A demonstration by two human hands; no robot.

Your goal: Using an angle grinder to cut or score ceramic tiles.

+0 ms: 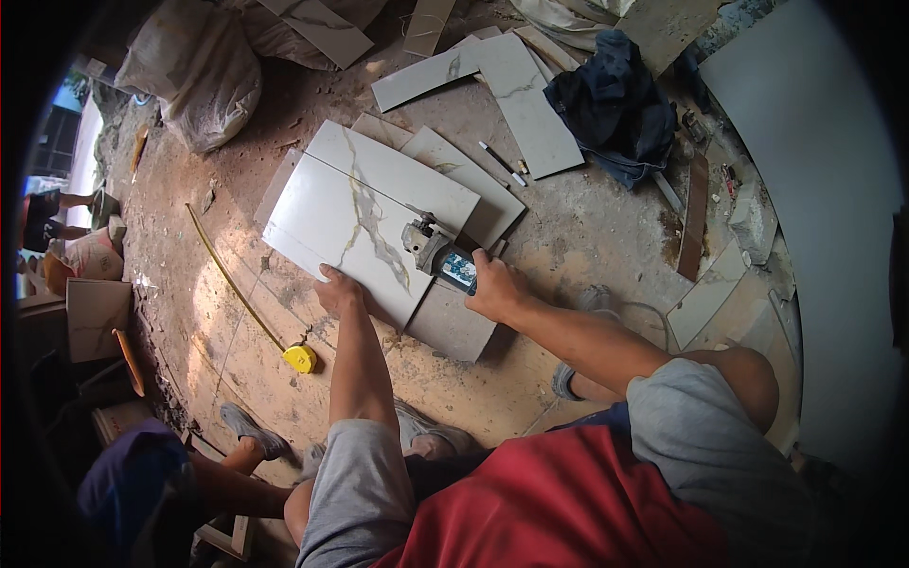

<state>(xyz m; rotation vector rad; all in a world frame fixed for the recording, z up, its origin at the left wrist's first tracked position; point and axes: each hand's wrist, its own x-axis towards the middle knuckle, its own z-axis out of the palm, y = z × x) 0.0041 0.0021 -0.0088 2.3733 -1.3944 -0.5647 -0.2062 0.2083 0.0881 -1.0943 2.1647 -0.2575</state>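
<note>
My right hand [495,289] is wrapped round the body of an angle grinder [437,254], whose metal head rests over a white tile [317,210] with grey and gold veining. A thin dark line runs across this tile from its far left edge toward the grinder. At the tile's near edge, my left hand [339,292] grips it, with part of the fingers hidden. More tiles [464,170] lie stacked beneath and behind, and a greyish piece [450,322] sticks out on the near side. Whether the disc is turning I cannot tell.
A yellow tape measure [299,358] lies on the left with its blade pulled out. Markers [502,164], cut tile pieces [530,104] and dark cloth [620,109] lie beyond the stack. Sacks [194,76] stand far left. Another person's foot [254,431] is at lower left.
</note>
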